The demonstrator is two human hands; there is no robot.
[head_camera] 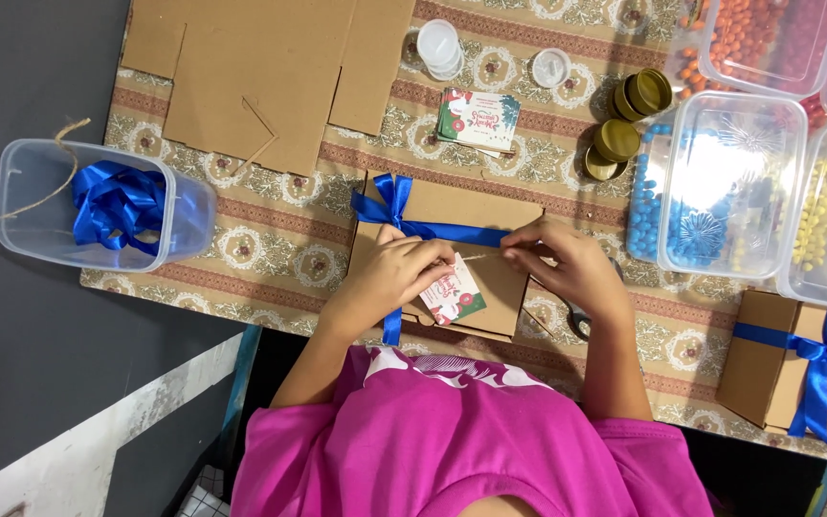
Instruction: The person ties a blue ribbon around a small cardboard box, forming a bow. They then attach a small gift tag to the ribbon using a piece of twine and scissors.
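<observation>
Surface: patterned tablecloth [270, 235] with floral medallions and striped bands covers a table; beyond its left edge lies dark grey floor [40, 364].
Far left of table: flat brown cardboard sheets [241, 72], cut and unfolded.
Left edge: clear plastic tub [193, 215] holding a heap of blue satin ribbon [117, 206], with a strand of brown twine [45, 191] draped over its far rim.
Far middle: stack of small printed gift cards [478, 120], two clear round lids [440, 46], and gold metal jar lids [629, 120] just right of the cards.
Right side: clear plastic containers [729, 187] of blue, orange and yellow candies.
Near right corner: second brown cardboard box tied with blue ribbon [801, 369].
Centre: brown cardboard gift box [476, 206] wrapped with a blue ribbon and bow [394, 203], lying directly in front of the person in a pink shirt [452, 440].
Left hand [390, 278]: rests on the box, fingers curled closed, pinching a thin pale string [480, 256] beside a small printed tag [454, 295] that lies on the box.
Right hand [571, 268]: palm down at the box's right end, thumb and forefinger pinched shut on the same string, pulling it taut between both hands.
Under right hand: scissors [578, 321], partly hidden.
</observation>
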